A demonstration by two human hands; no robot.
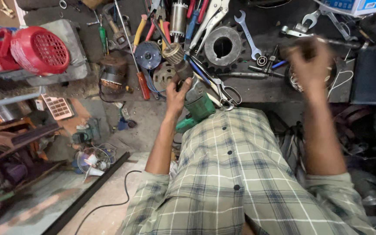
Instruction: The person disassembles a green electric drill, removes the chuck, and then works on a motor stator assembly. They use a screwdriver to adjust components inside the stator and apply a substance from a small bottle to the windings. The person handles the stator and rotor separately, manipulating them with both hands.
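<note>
Clamped around the green power tool (pixel 198 105), left hand (pixel 177 96) steadies it at the workbench (pixel 283 87) edge, nose toward clutter. Right hand (pixel 310 61) blurred above, seemingly curled; grip unclear.

The right hand (pixel 310 61) is smeared by motion blur, so its fingers cannot be told apart, and whether it grips the dark bar-like tool (pixel 342 42) stretching to its right stays unclear. It covers most of a round part wrapped in pale wire (pixel 296 82). The left hand (pixel 177 95) hides the middle of the green power tool (pixel 199 106), whose near end is covered by the plaid shirt (pixel 240 174). A red motor housing (pixel 38 50) runs off the left edge; a blue-and-white box (pixel 362 5), perhaps cardboard, is cut by the far edge.
</note>
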